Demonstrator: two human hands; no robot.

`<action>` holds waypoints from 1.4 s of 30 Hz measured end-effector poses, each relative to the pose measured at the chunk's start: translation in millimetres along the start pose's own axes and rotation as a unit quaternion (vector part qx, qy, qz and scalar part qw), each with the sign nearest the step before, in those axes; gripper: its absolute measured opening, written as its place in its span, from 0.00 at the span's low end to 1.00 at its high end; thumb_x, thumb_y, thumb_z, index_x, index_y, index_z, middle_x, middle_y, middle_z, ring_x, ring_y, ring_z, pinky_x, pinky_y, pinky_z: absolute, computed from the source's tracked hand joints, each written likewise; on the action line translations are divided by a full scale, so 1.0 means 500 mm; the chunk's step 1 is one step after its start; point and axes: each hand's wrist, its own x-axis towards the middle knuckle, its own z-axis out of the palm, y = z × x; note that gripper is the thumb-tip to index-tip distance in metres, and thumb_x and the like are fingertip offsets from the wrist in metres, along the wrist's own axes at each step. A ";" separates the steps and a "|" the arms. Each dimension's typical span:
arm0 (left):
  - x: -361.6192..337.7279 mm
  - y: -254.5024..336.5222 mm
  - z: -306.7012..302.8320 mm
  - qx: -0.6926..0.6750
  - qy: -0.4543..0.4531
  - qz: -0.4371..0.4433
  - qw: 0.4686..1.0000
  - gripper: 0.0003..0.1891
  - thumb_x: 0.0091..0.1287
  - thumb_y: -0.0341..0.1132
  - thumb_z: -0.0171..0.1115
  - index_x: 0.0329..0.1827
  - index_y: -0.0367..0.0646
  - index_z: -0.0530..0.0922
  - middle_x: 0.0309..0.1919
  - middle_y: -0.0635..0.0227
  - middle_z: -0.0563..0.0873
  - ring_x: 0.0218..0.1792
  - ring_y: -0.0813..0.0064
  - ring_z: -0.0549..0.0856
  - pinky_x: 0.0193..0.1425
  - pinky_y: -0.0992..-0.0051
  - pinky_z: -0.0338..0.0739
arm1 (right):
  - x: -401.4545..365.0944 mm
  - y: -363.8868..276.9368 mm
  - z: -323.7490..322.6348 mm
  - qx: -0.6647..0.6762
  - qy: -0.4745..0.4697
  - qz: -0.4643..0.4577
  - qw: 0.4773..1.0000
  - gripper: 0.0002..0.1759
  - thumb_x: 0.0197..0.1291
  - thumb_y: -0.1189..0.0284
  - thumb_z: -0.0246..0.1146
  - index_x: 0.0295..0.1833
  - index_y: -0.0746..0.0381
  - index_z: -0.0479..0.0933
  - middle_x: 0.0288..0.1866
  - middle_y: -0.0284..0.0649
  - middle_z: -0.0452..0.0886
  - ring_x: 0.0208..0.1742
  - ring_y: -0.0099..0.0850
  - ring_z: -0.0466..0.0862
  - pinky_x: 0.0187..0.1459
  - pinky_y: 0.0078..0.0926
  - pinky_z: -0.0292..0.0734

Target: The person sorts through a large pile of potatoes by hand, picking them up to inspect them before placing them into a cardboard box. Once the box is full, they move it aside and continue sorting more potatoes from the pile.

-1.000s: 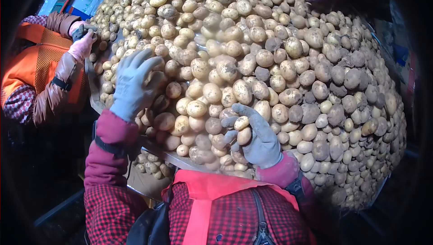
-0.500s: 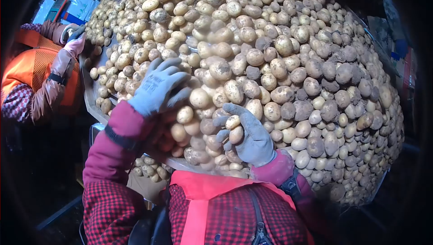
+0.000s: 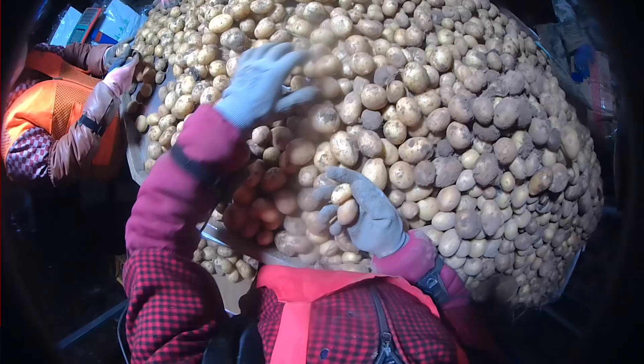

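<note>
And the left hand [image 3: 261, 86] reaches out, gloved fingers spread and thumb wide, farther over the potato pile [image 3: 416, 76] than a moment ago; what lies under its palm, I can't tell. Nearer the body, the right hand [image 3: 377, 220] still pinches two potatoes [image 3: 347, 213] between curled fingers and thumb. Around both hands, the pile covers most of the metal table [image 3: 137, 153]. Below the left hand, past the table's near edge, smaller potatoes [image 3: 225, 263] sit by some cardboard [image 3: 233, 292].
</note>
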 end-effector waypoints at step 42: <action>0.125 -0.032 0.171 0.211 -0.219 0.060 0.951 0.16 0.72 0.37 0.55 0.61 0.60 0.81 0.49 0.63 0.83 0.55 0.57 0.83 0.53 0.57 0.80 | 0.010 -0.009 -0.017 0.030 0.006 0.074 0.997 0.34 0.79 0.53 0.53 0.77 0.67 0.66 0.60 0.45 0.80 0.48 0.29 0.84 0.46 0.24 0.83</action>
